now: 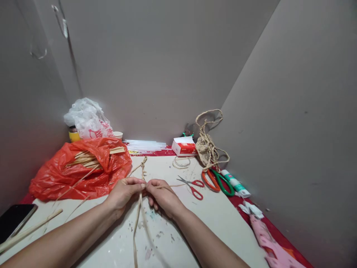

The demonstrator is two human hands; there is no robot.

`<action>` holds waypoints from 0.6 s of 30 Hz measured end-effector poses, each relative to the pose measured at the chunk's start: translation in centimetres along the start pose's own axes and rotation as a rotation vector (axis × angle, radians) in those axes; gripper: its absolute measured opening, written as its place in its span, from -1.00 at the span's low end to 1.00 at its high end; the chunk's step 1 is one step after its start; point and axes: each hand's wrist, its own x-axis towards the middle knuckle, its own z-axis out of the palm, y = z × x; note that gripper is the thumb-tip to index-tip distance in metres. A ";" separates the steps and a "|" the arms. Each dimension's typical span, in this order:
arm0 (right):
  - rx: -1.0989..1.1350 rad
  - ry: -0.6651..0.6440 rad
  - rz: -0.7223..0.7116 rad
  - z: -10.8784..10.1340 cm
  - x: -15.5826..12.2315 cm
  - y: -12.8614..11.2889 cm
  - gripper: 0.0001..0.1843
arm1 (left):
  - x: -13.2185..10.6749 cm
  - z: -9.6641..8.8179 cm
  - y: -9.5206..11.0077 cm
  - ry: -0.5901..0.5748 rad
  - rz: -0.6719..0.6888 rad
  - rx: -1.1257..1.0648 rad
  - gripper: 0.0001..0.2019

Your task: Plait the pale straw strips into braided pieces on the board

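My left hand (124,193) and my right hand (163,197) meet over the middle of the white board (212,219), fingers pinched together on thin pale straw strips (142,169). The strips are knotted just beyond my fingertips and rise toward the back. Loose ends hang down between my wrists toward the near edge. A thin strand runs right from my right hand toward the small red scissors (192,186).
A red plastic bag (83,171) holding flat wooden sticks lies left. Behind it sit a white bag (87,119) and a yellow container. Large orange-green scissors (219,181), a glue tube (235,183), jute twine (208,147), a red-white box (184,146), a phone (13,219) and a pink item (270,245) surround the board.
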 end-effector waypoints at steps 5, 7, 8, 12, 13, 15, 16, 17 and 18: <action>-0.022 0.001 0.003 0.1 0.0 -0.2 -0.73 | -0.2 -0.1 0.8 -0.034 0.038 0.104 -0.73; -0.022 0.002 -0.001 0.1 0.0 -0.1 -0.75 | -0.2 -0.2 0.8 -0.049 0.037 0.129 -0.73; -0.022 0.003 -0.003 0.1 0.1 -0.1 -0.76 | -0.1 -0.3 0.7 -0.058 0.033 0.138 -0.73; -0.002 0.003 0.005 0.1 0.2 0.0 -0.79 | 0.5 -0.7 -0.1 -0.056 0.068 0.189 -0.75; 0.007 0.000 0.010 0.1 0.2 0.0 -0.79 | 0.7 -0.7 -0.3 -0.048 0.094 0.205 -0.75; 0.017 -0.015 0.011 0.0 0.1 -0.1 -0.77 | 0.9 -0.7 -0.5 -0.030 0.141 0.235 -0.76; 0.017 -0.028 0.011 0.0 0.1 -0.1 -0.76 | 1.0 -0.6 -0.6 -0.024 0.153 0.247 -0.76; 0.015 -0.039 0.009 -0.1 0.1 -0.1 -0.75 | 1.0 -0.6 -0.7 -0.018 0.158 0.256 -0.76; 0.013 -0.051 0.008 -0.2 0.0 0.0 -0.74 | 1.1 -0.5 -0.8 -0.013 0.158 0.261 -0.76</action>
